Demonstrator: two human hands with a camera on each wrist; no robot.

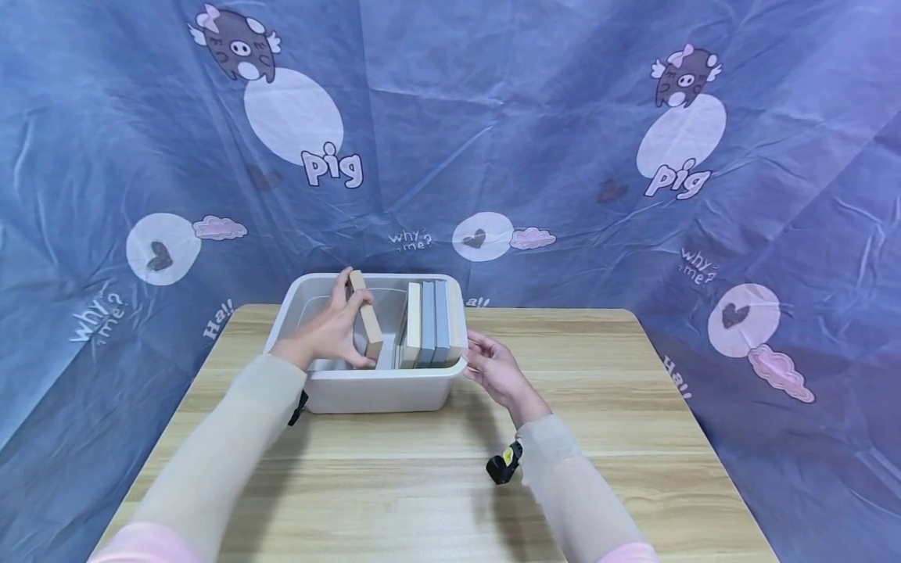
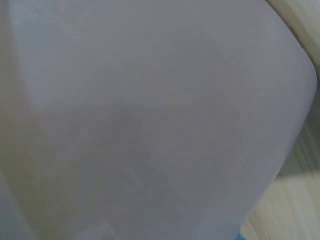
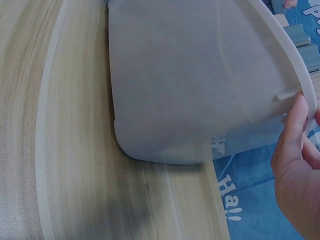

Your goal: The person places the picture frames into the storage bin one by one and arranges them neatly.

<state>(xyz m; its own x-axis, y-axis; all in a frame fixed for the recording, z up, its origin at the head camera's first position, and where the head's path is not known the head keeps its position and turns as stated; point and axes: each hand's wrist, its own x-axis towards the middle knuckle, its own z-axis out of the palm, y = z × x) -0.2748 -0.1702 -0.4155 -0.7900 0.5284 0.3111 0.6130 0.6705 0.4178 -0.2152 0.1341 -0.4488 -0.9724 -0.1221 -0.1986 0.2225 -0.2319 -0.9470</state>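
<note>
A white plastic bin stands at the back of the table. Inside it, my left hand grips a cream-edged book, thumb at its near end and fingers at its far part; the book leans. To its right, several books stand in a row against the bin's right wall, among them a cream book and a blue book. My right hand holds the bin's right rim, and the right wrist view shows its fingers at that rim. Only the bin's pale wall fills most of the left wrist view.
The wooden table extends in front of the bin and to its right. A blue printed cloth hangs behind the table and along both sides. Black wrist cameras, such as the right one, stick out below the sleeves.
</note>
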